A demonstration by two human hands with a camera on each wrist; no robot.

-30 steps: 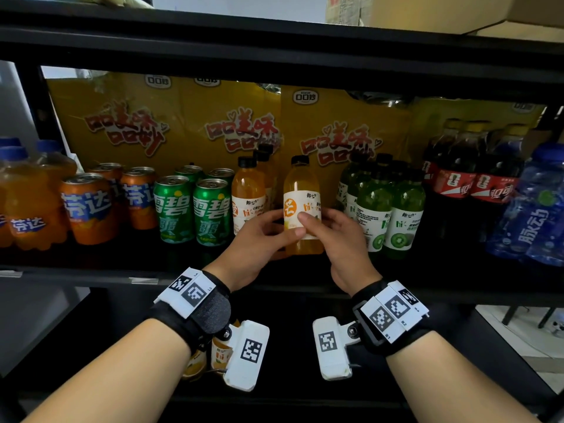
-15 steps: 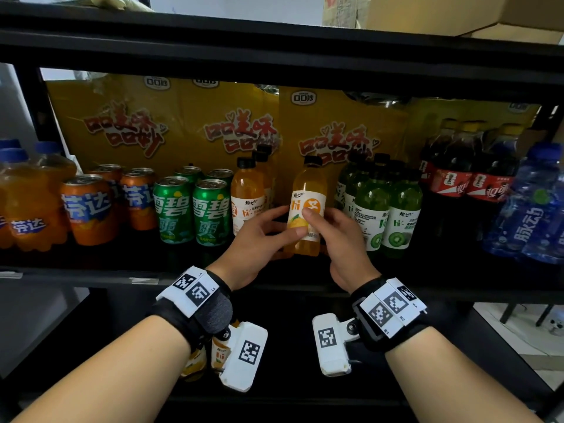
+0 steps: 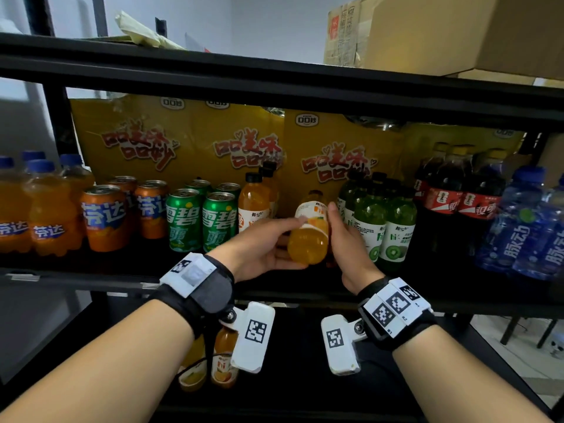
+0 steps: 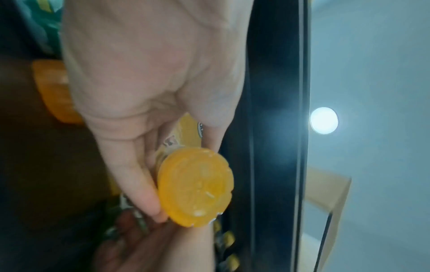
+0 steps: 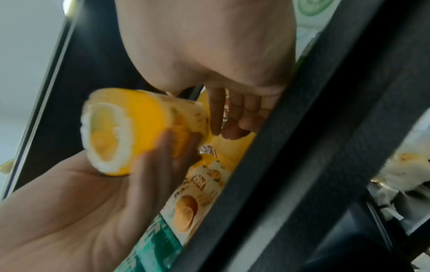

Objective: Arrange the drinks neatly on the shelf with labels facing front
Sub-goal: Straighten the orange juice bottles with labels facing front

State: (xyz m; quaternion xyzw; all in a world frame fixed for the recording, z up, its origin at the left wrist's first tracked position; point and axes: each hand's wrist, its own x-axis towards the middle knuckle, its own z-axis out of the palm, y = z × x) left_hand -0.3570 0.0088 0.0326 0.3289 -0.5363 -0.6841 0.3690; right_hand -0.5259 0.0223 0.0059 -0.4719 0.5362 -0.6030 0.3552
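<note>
So both hands are on the orange juice bottle (image 3: 309, 236): left hand (image 3: 262, 248) cradles it from below, right hand (image 3: 345, 236) grips its side. It's tipped back, base toward the camera, between the other orange bottle (image 3: 254, 203) and the green kiwi bottles (image 3: 384, 221) on the shelf (image 3: 91, 274).

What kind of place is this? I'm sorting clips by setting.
Probably a small shop or stockroom: a black metal shelf stocked with grouped cans and cola bottles, yellow snack bags behind them, and a cardboard box on top.
</note>
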